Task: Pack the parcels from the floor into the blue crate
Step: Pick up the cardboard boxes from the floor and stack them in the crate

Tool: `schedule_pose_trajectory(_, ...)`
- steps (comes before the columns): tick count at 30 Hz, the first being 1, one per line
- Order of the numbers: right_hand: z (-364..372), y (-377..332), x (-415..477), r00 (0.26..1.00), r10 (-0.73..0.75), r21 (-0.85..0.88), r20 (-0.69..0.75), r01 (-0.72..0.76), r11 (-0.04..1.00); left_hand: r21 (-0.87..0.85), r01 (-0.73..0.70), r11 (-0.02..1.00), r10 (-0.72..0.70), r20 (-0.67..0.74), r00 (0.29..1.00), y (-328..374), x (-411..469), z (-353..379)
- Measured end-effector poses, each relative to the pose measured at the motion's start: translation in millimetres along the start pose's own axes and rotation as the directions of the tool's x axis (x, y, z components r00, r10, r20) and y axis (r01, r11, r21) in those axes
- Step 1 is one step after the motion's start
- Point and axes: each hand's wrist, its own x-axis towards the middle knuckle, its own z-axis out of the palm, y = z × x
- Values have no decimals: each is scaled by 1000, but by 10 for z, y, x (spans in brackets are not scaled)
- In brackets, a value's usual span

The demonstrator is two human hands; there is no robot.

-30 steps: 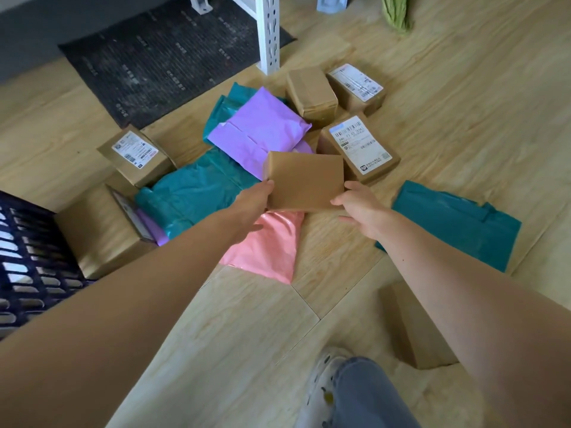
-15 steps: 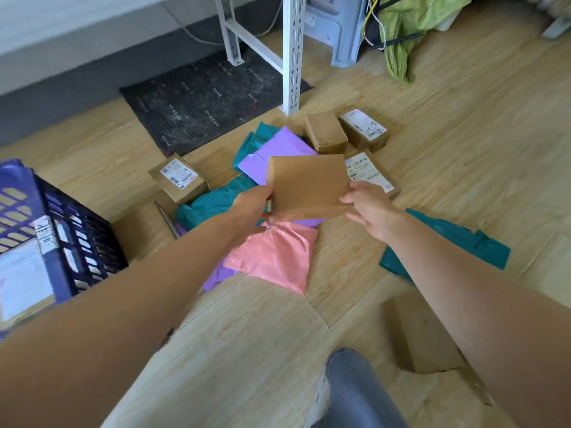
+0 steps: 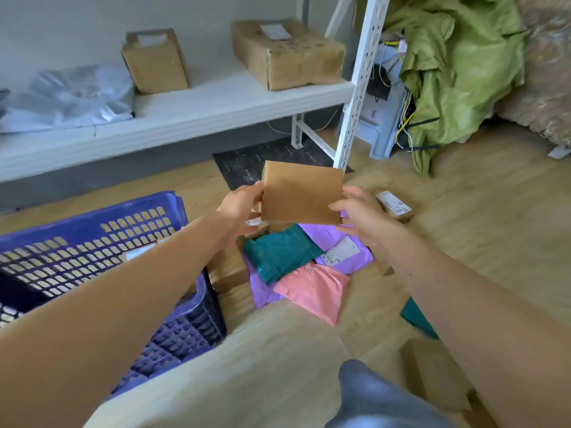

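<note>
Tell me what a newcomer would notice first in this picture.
A plain brown box is held mid-frame, gripped between the left hand and right hand. On the floor below it lies a bright pile: a teal mailer, a purple mailer and a pink mailer. The blue crate sits at lower left.

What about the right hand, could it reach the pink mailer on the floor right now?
Probably not yet: the right hand grips the brown box together with the left hand. Nothing covers most of the pink mailer below, so once freed it likely could.
</note>
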Motion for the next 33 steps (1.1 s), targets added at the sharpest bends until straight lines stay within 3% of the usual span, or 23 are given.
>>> schedule_pose_trajectory(6, 670, -411, -576, 992, -62, -64, 112, 69, 996, -40, -82, 996, 76, -141, 987, 153, -748, -869)
schedule_pose_trajectory(16, 1946, -578, -1266, 939, -98, -11, 331, 107, 994, -138, -114, 984, 61, -343, 937, -103, -1632, -2213)
schedule_pose_trajectory(26, 2893, -319, -1218, 891, -34, -84, 452, 80, 993, -254, -6, 967, -103, -414, 905, -737, -1735, -2949)
schedule_pose_trajectory(33, 3472, 12, -876, 870, 89, -158, 485, -13, 987, -344, 87, 935, -253, -477, 841, -1209, -1440, -3276)
